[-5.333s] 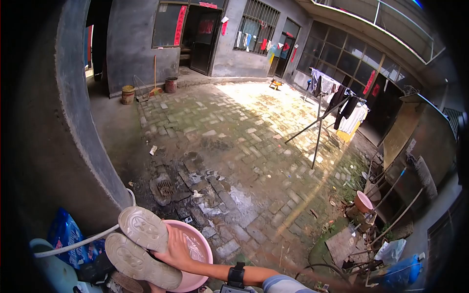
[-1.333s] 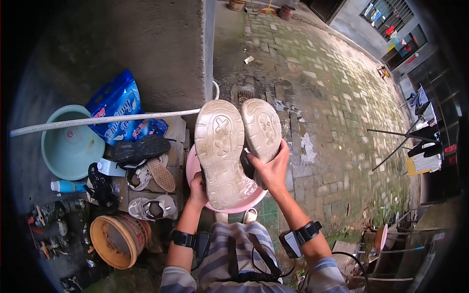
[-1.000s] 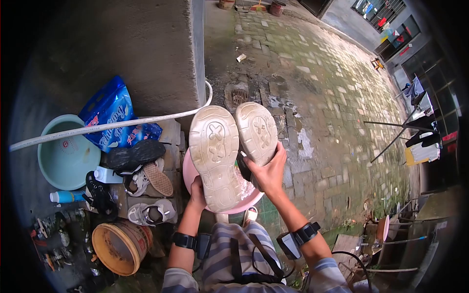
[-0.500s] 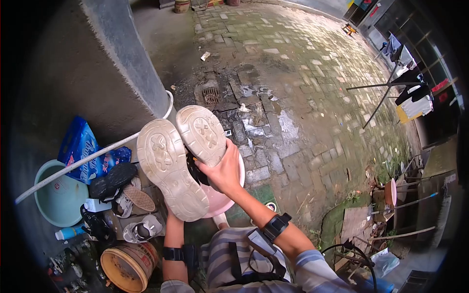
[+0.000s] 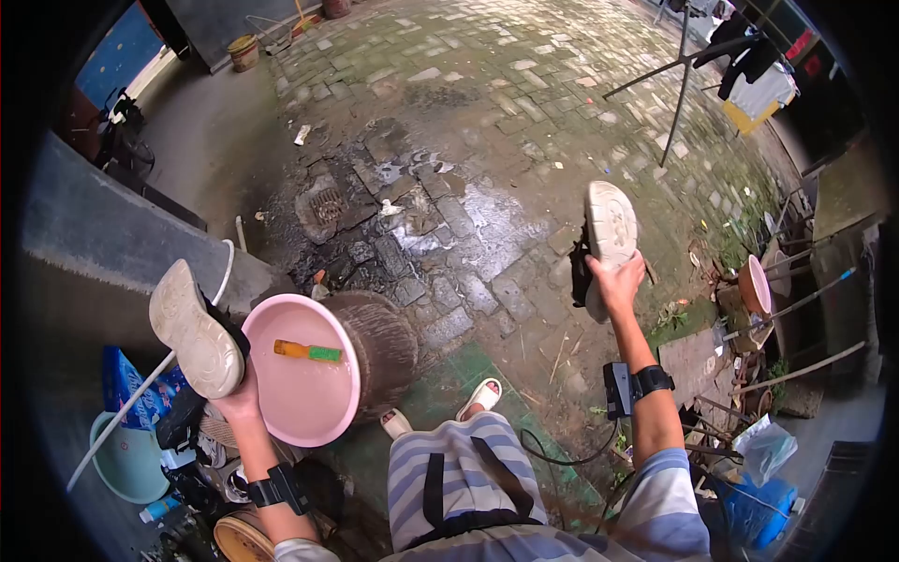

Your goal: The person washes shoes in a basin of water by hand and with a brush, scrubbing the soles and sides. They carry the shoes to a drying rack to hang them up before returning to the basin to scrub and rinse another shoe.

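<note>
Head camera: the left hand point(image 5: 242, 398) has its grip clenched on a pale shoe point(image 5: 195, 332), moulded sole outward, just left of the round pink basin point(image 5: 295, 407). The right hand point(image 5: 623, 281) grasps the second shoe point(image 5: 609, 225), well apart, over wet brick paving point(image 5: 487, 215). An orange-and-green brush point(image 5: 309, 352), seemingly plastic, lies in the basin.

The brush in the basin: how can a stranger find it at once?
Find the round pink basin beside the brown stump, near the left hand. A small brush lies inside it. Nothing else lies there, and it is orange with a green end.
</note>
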`<state>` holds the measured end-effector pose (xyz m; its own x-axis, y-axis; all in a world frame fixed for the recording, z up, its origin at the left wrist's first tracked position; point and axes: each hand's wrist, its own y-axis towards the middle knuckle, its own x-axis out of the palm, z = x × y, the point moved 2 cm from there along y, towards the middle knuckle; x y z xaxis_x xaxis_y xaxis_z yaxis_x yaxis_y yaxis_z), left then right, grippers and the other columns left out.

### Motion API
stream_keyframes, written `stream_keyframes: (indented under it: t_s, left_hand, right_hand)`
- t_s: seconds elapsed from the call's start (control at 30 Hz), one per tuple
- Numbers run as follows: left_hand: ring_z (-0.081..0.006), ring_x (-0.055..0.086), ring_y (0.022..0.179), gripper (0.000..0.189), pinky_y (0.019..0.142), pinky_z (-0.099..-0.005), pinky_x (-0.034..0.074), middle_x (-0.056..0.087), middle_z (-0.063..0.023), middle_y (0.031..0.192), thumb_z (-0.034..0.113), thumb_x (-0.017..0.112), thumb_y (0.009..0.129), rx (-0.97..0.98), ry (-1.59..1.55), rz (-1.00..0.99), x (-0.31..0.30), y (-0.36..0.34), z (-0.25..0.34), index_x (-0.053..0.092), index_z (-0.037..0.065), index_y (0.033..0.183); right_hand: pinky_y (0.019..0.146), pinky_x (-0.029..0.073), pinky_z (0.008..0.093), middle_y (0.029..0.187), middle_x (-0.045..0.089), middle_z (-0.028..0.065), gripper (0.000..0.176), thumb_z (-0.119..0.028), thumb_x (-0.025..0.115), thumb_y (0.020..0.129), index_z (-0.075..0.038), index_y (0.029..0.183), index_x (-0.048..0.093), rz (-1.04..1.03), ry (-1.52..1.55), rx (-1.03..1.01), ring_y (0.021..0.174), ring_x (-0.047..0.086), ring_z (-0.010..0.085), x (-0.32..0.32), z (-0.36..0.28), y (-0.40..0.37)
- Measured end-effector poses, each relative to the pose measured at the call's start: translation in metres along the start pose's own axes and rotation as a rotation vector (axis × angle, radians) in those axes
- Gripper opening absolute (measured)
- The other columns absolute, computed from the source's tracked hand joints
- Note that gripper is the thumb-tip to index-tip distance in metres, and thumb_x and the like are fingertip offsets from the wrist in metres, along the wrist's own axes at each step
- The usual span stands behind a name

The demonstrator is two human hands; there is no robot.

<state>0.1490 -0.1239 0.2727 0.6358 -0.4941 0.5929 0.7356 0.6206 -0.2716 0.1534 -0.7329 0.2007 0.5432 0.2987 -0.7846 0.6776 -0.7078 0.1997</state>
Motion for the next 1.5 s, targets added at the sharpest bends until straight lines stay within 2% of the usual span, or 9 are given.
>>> stream_keyframes:
  t_s: [0.1, 0.17, 0.5, 0.7, 0.83, 0.9, 1.13, 1.23, 1.5]
  left_hand:
    - [-0.0261, 0.044, 0.117, 0.046, 0.101, -0.0445, 0.032, 0.049, -0.0088, 0.125, 0.036, 0.038, 0.088, 0.155, 0.300, -0.081, 0.036, 0.001, -0.020, 0.047, 0.009, 0.124]
    - [-0.0273, 0.045, 0.116, 0.044, 0.100, -0.0445, 0.034, 0.049, -0.0101, 0.124, 0.032, 0.037, 0.088, -0.128, -0.110, 0.024, 0.059, 0.007, -0.036, 0.047, 0.007, 0.123]
    - [-0.0308, 0.050, 0.111, 0.043, 0.098, -0.0464, 0.037, 0.053, -0.0163, 0.119, 0.011, 0.041, 0.075, -0.368, -0.123, -0.229, 0.166, 0.041, -0.136, 0.051, -0.002, 0.115]
    - [-0.0299, 0.051, 0.110, 0.054, 0.098, -0.0469, 0.036, 0.054, -0.0153, 0.117, 0.012, 0.043, 0.060, -0.537, -0.075, -0.376, 0.237, 0.060, -0.226, 0.051, -0.001, 0.113]
    - [-0.0201, 0.055, 0.075, 0.016, 0.076, -0.0344, 0.045, 0.058, -0.0073, 0.088, 0.010, 0.045, 0.061, -0.526, 0.043, -0.502, 0.306, 0.046, -0.289, 0.048, 0.007, 0.077]
    - [-0.0181, 0.053, 0.071, 0.011, 0.072, -0.0325, 0.044, 0.058, -0.0051, 0.084, 0.013, 0.047, 0.066, -0.532, 0.083, -0.464, 0.353, 0.019, -0.314, 0.049, 0.010, 0.076]
    - [-0.0167, 0.056, 0.070, 0.010, 0.070, -0.0302, 0.048, 0.058, -0.0044, 0.074, 0.013, 0.057, 0.079, -0.695, 0.203, -0.650, 0.475, -0.002, -0.423, 0.053, 0.007, 0.085]
    - [-0.0199, 0.059, 0.073, 0.010, 0.071, -0.0307, 0.049, 0.060, -0.0078, 0.078, 0.011, 0.057, 0.080, -0.703, 0.306, -0.762, 0.545, -0.028, -0.487, 0.052, 0.005, 0.087]
    - [-0.0228, 0.061, 0.065, 0.012, 0.065, -0.0317, 0.052, 0.061, -0.0138, 0.074, 0.001, 0.053, 0.074, -0.713, 0.610, -0.906, 0.666, -0.073, -0.603, 0.056, -0.006, 0.084]
  right_hand:
    - [0.093, 0.030, 0.0497, 0.121, 0.040, 0.0219, 0.095, -0.041, 0.078, 0.052, 0.002, 0.123, 0.032, 0.150, -0.216, 0.102, 0.116, 0.035, 0.0375, -0.065, 0.076, 0.032]
    - [0.093, 0.030, 0.0500, 0.121, 0.040, 0.0204, 0.095, -0.040, 0.078, 0.052, 0.000, 0.124, 0.032, 0.224, -0.267, 0.146, 0.115, 0.035, 0.0368, -0.101, 0.110, 0.042]
    - [0.095, 0.028, 0.0504, 0.119, 0.042, 0.0183, 0.092, -0.033, 0.076, 0.052, 0.000, 0.125, 0.032, 0.470, -0.299, 0.449, 0.115, 0.036, 0.0359, -0.173, 0.203, 0.064]
    - [0.093, 0.030, 0.0506, 0.122, 0.040, 0.0194, 0.089, -0.039, 0.076, 0.055, -0.001, 0.124, 0.033, 0.467, -0.562, 0.361, 0.117, 0.034, 0.0367, -0.210, 0.233, 0.089]
    - [0.092, 0.033, 0.0525, 0.122, 0.041, 0.0197, 0.092, -0.037, 0.077, 0.053, 0.000, 0.124, 0.033, 0.651, -0.446, 0.746, 0.116, 0.037, 0.0372, -0.229, 0.256, 0.106]
    - [0.092, 0.033, 0.0532, 0.123, 0.041, 0.0206, 0.094, -0.039, 0.078, 0.051, 0.001, 0.124, 0.034, 0.698, -0.409, 0.845, 0.116, 0.037, 0.0381, -0.234, 0.273, 0.117]
    - [0.088, 0.041, 0.0449, 0.106, 0.055, 0.0248, 0.078, -0.043, 0.078, 0.052, 0.011, 0.102, 0.052, 0.855, 0.085, 1.065, 0.100, 0.052, 0.0373, -0.215, 0.354, 0.174]
    - [0.080, 0.047, 0.0418, 0.110, 0.052, 0.0176, 0.070, -0.033, 0.075, 0.063, 0.006, 0.113, 0.045, 1.028, 0.960, 0.939, 0.091, 0.056, 0.0298, -0.175, 0.358, 0.263]
    - [0.088, 0.038, 0.0560, 0.121, 0.046, 0.0167, 0.080, -0.049, 0.068, 0.068, -0.006, 0.127, 0.036, 0.583, 1.556, 0.955, 0.105, 0.050, 0.0352, -0.083, 0.356, 0.432]
